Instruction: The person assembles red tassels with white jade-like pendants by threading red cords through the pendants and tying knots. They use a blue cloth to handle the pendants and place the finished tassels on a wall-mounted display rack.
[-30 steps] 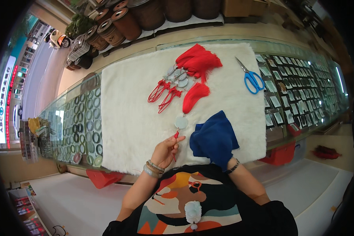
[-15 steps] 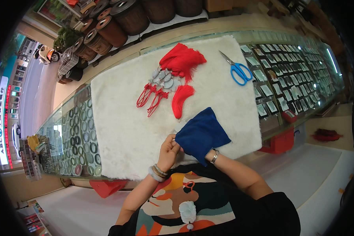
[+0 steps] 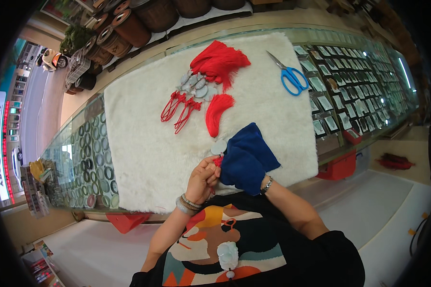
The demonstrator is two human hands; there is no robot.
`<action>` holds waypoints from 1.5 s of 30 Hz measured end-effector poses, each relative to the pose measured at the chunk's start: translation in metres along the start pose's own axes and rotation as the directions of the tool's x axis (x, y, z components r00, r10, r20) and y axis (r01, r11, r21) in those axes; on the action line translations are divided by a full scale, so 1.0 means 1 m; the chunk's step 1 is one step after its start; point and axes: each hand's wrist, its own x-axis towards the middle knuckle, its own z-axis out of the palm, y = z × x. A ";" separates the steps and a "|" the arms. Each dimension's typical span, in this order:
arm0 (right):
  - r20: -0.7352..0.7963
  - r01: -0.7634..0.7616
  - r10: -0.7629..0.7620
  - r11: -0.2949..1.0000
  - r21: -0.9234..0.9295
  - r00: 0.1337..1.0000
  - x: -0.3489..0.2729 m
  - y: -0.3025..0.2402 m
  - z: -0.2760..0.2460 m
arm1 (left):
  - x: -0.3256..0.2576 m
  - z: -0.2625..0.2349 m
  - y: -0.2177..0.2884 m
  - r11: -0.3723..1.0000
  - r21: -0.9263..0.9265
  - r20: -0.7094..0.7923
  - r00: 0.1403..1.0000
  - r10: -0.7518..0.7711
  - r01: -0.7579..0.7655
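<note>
My left hand (image 3: 202, 179) is closed, thumb and fingers pinching the red knotted cord (image 3: 218, 161) of a pale jade disc pendant (image 3: 219, 147). The disc shows just above the fingertips, against the edge of a dark blue cloth (image 3: 246, 158). That cloth drapes over my right hand (image 3: 264, 182), hiding its fingers; it moves with the hand, which seems to grip it from underneath. Farther up the white plush mat (image 3: 143, 158) lies a bunch of pale jade pendants (image 3: 194, 86) with red cord loops (image 3: 177, 107) and red tassels (image 3: 219, 62). One tassel (image 3: 217, 115) lies apart.
Blue-handled scissors (image 3: 293, 80) lie at the mat's right edge, blades pointing up and left. The mat covers a glass display counter, with bangles (image 3: 92, 162) under glass at left and small carded pieces (image 3: 345, 91) at right. Dark barrels (image 3: 129, 24) stand beyond.
The jade disc and red cord, hidden before, now show at my left fingertips. The blue cloth has folded and shifted with my right hand. The view has tilted slightly.
</note>
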 end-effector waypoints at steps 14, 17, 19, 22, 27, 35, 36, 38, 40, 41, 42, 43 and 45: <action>0.054 -0.279 0.276 0.911 0.305 0.960 0.022 -0.019 -0.008 | 0.004 0.001 -0.006 0.933 0.337 -0.034 0.989 0.146 -0.126; -0.111 -0.086 0.101 0.987 0.133 0.989 0.018 -0.017 -0.013 | 0.003 -0.001 -0.002 0.949 0.288 -0.012 0.990 0.138 -0.129; -0.165 0.027 -0.031 0.999 -0.026 0.986 0.013 -0.014 -0.015 | 0.003 -0.001 0.000 0.950 0.280 0.008 0.989 0.145 -0.141; -0.131 0.042 -0.038 0.999 0.026 0.991 0.010 -0.010 -0.015 | 0.002 0.001 0.000 0.955 0.250 -0.005 0.986 0.164 -0.157; 0.027 -0.118 0.115 0.960 0.255 0.993 0.011 -0.008 -0.006 | 0.001 0.006 -0.003 0.874 0.426 0.050 0.970 0.238 -0.236; -0.133 0.113 -0.114 0.994 -0.011 0.985 0.013 -0.008 -0.012 | -0.001 0.001 0.002 0.904 0.381 -0.010 0.977 0.213 -0.193; -0.125 0.140 -0.150 0.987 -0.083 0.981 0.012 -0.008 -0.014 | -0.001 0.001 0.001 0.892 0.403 -0.009 0.973 0.229 -0.206; -0.140 0.064 -0.074 0.995 -0.073 0.987 0.013 -0.010 -0.014 | 0.000 0.004 -0.001 0.841 0.466 0.027 0.954 0.298 -0.276; -0.066 -0.006 0.000 0.997 -0.081 0.998 0.016 -0.013 -0.010 | 0.001 0.008 -0.003 0.740 0.569 0.095 0.923 0.373 -0.358; 0.001 -0.027 0.027 0.994 -0.103 1.000 0.018 -0.015 -0.007 | 0.001 0.009 -0.004 0.690 0.627 0.109 0.918 0.381 -0.361; 0.068 -0.047 0.056 0.991 -0.128 0.996 0.021 -0.015 -0.005 | 0.000 0.010 -0.003 0.626 0.705 0.111 0.923 0.367 -0.334; 0.060 -0.114 0.114 0.993 -0.013 0.992 0.022 -0.016 -0.002 | 0.000 0.011 -0.003 0.539 0.788 0.103 0.926 0.362 -0.299; 0.095 -0.270 0.253 0.916 0.296 0.963 0.024 -0.015 0.000 | 0.000 0.012 -0.003 0.590 0.743 0.112 0.927 0.358 -0.317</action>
